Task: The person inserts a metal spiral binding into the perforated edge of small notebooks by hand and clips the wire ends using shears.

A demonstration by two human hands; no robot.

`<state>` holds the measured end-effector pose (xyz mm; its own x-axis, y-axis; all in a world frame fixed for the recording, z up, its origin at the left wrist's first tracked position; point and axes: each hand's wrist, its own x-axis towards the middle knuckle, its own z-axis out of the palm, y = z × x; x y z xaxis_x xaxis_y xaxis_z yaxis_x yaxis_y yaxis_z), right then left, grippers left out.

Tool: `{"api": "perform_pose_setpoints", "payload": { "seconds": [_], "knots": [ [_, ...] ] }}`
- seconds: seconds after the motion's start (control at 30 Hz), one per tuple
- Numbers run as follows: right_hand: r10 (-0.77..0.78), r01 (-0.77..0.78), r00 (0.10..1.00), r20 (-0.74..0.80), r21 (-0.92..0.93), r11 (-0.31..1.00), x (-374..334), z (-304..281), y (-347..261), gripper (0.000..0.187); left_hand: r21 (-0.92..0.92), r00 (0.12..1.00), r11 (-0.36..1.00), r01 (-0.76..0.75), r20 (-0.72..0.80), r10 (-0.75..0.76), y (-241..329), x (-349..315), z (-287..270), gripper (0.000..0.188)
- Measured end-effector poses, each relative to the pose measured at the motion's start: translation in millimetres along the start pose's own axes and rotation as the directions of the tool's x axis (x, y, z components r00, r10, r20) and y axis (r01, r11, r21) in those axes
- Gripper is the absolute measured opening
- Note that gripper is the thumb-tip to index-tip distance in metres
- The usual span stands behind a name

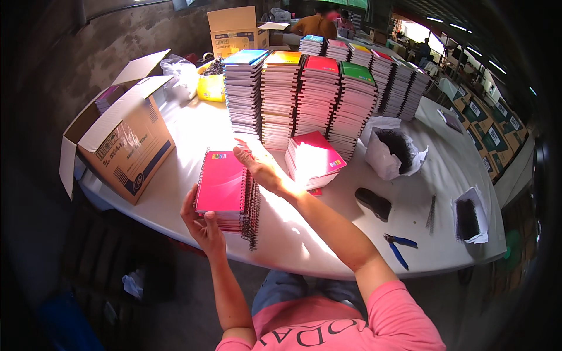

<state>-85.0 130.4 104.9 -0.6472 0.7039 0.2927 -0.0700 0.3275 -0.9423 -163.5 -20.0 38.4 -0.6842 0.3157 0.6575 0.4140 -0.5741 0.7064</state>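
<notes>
left hand [202, 225]: clasped under the near end of a small stack of pink spiral notebooks [225, 193], which is held up at the edge of the white surface [328, 245].
right hand [263, 169]: open, palm flat against the stack's right side where the wire spirals are; nothing is gripped.
beyond the hands: tall notebook piles [304, 99]; a short pink pile [314, 159] just past the right hand.
right of the hands: blue pliers [400, 245], well apart.
tip: probably best if the edges are squared up with the flat palm while the bottom is kept supported.
</notes>
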Motion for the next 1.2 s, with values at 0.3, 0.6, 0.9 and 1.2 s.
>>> {"api": "perform_pose_setpoints", "payload": {
  "seconds": [0.3, 0.6, 0.9, 1.2],
  "knots": [
    [0.127, -0.424, 0.850, -0.512, -0.520, 0.742, -43, -182, 75, 0.042, 0.225, 0.923, 0.965, -0.135, -0.327, 0.205, 58, -1, -2, 0.057],
    [-0.165, -0.192, 0.868, -0.468, -0.624, 0.758, -50, -169, 33, 0.032, 0.202, 0.928, 0.908, -0.366, 0.145, 0.342, 83, -33, 55, 0.047],
    [-0.023, -0.008, 0.889, -0.458, -0.065, 0.998, -191, -134, -8, 0.022, 0.033, 0.923, 0.983, 0.182, 0.338, -0.183, 74, -74, 134, 0.056],
    [-0.312, -0.702, 0.539, -0.783, -0.621, 0.347, -266, -319, 45, 0.054, 0.472, 0.522, 0.712, -0.519, 0.835, -0.173, 70, -50, 125, 0.005]
  ]
}}
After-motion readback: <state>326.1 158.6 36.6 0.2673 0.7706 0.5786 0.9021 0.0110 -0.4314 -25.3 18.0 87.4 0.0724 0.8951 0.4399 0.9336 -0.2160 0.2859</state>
